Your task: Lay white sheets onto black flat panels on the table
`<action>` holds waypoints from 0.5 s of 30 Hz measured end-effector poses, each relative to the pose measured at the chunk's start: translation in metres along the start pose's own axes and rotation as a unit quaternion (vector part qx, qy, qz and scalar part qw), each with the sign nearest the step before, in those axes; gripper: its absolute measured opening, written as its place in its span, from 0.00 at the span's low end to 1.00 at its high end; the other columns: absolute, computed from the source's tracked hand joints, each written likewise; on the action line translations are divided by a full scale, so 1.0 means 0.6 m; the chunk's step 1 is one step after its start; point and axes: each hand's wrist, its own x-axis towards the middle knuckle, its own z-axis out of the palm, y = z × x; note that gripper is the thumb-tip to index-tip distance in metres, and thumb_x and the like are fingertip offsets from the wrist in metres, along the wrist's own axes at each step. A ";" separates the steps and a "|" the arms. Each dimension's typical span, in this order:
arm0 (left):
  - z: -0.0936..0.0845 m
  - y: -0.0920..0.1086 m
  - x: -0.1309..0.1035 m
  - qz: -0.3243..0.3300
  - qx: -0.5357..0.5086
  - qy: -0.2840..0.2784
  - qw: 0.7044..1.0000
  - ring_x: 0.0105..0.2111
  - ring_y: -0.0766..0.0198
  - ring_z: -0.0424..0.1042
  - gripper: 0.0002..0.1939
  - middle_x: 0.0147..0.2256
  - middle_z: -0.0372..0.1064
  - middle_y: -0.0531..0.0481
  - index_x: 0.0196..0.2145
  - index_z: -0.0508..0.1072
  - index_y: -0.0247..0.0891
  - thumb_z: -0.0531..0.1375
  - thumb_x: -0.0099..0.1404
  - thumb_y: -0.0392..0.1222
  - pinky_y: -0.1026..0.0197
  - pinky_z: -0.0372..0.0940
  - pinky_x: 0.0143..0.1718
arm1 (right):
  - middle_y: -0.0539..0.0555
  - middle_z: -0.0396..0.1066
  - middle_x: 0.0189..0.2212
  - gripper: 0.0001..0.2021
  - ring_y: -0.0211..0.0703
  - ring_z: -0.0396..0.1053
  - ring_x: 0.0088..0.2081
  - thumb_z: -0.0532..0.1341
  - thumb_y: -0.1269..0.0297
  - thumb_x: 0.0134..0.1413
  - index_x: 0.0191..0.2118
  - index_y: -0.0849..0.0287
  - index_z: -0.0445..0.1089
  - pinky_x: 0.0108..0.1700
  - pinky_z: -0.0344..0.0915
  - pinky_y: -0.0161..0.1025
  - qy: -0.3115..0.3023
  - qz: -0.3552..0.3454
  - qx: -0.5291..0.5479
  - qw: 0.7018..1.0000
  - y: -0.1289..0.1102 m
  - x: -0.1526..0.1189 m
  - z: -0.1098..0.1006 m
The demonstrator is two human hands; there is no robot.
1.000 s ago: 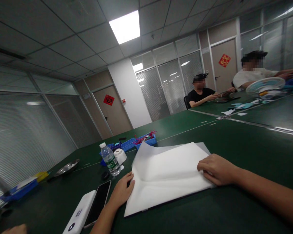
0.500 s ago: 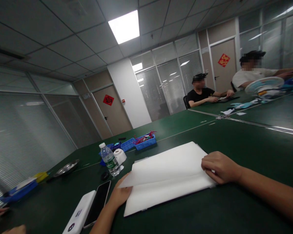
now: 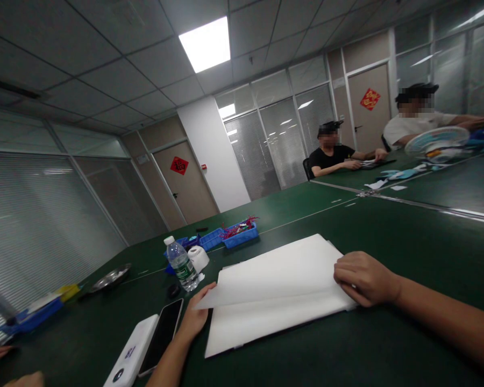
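Note:
A white sheet of paper (image 3: 274,269) is raised at its near edge and bent over a second white sheet (image 3: 266,325), which lies on a thin stack on the table. The left corner of the raised sheet is pinched by my left hand (image 3: 197,316), its fingers partly hidden beneath the paper. At the other end, my right hand (image 3: 365,277) is closed on the right edge, knuckles up. Left of the paper lie a black-screened phone (image 3: 161,336) and a white box-shaped device (image 3: 131,352), side by side.
On the green table (image 3: 387,344), a water bottle (image 3: 181,263) stands beyond my left hand, beside a white perforated object (image 3: 198,259). Farther back is a blue basket (image 3: 241,235) of reddish items. A metal pan (image 3: 111,278) lies left. Two people sit at the far right; another person's hands (image 3: 24,379) show lower left.
My left hand has shifted slightly up and left along the paper's corner, with more of its fingertips showing above the sheet. My right hand has barely moved.

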 end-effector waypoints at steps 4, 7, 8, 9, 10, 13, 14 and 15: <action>0.000 0.002 0.000 -0.004 -0.012 0.003 1.000 0.60 0.46 0.71 0.42 0.57 0.75 0.40 0.53 0.79 0.38 0.49 0.65 0.76 0.45 0.60 0.67 | 0.50 0.63 0.24 0.07 0.41 0.58 0.26 0.52 0.72 0.60 0.32 0.56 0.62 0.32 0.47 0.43 0.008 -0.003 -0.004 1.000 0.001 -0.002 -0.002; -0.001 0.007 0.000 -0.012 -0.021 0.003 1.000 0.60 0.46 0.72 0.42 0.56 0.76 0.40 0.53 0.79 0.37 0.47 0.66 0.75 0.45 0.61 0.66 | 0.50 0.63 0.25 0.06 0.41 0.58 0.27 0.53 0.72 0.59 0.32 0.56 0.62 0.32 0.47 0.43 0.011 -0.001 -0.005 1.000 0.001 -0.003 -0.004; -0.001 0.009 -0.001 -0.015 -0.023 0.002 1.000 0.60 0.46 0.72 0.42 0.56 0.76 0.41 0.53 0.79 0.37 0.47 0.67 0.75 0.45 0.62 0.66 | 0.50 0.63 0.25 0.06 0.41 0.58 0.26 0.53 0.72 0.59 0.32 0.56 0.62 0.32 0.47 0.43 0.015 -0.001 -0.005 1.000 0.002 -0.003 -0.004; -0.002 0.010 -0.001 -0.018 -0.025 0.003 1.000 0.60 0.46 0.72 0.42 0.56 0.76 0.41 0.53 0.79 0.37 0.47 0.66 0.75 0.45 0.61 0.66 | 0.50 0.63 0.25 0.06 0.41 0.58 0.26 0.53 0.72 0.59 0.32 0.56 0.62 0.32 0.47 0.43 0.018 -0.001 -0.006 1.000 0.002 -0.003 -0.004; -0.003 0.011 -0.001 -0.022 -0.026 0.004 0.999 0.60 0.45 0.71 0.42 0.56 0.76 0.41 0.53 0.80 0.37 0.48 0.65 0.75 0.45 0.60 0.66 | 0.50 0.63 0.24 0.06 0.41 0.57 0.26 0.53 0.72 0.59 0.32 0.56 0.62 0.32 0.47 0.43 0.020 -0.001 -0.006 1.000 0.002 -0.003 -0.005; -0.006 0.018 -0.002 -0.033 -0.030 0.011 0.999 0.63 0.43 0.68 0.42 0.57 0.75 0.40 0.52 0.80 0.37 0.50 0.65 0.75 0.43 0.55 0.69 | 0.50 0.63 0.25 0.05 0.41 0.58 0.26 0.53 0.72 0.59 0.33 0.56 0.62 0.32 0.48 0.43 0.020 -0.004 -0.011 1.000 0.003 -0.003 -0.005; -0.007 0.021 -0.003 -0.038 -0.033 0.012 0.999 0.63 0.43 0.68 0.41 0.57 0.75 0.41 0.52 0.80 0.36 0.49 0.66 0.74 0.43 0.54 0.69 | 0.50 0.63 0.25 0.05 0.41 0.58 0.26 0.53 0.72 0.59 0.33 0.56 0.62 0.32 0.48 0.43 0.020 -0.003 -0.013 1.000 0.004 -0.004 -0.005; -0.007 0.025 -0.003 -0.044 -0.037 0.011 0.998 0.62 0.44 0.68 0.40 0.56 0.76 0.41 0.53 0.80 0.36 0.48 0.67 0.73 0.43 0.55 0.69 | 0.50 0.63 0.25 0.05 0.41 0.58 0.26 0.54 0.72 0.59 0.33 0.56 0.62 0.32 0.48 0.43 0.023 -0.001 -0.013 1.000 0.004 -0.004 -0.005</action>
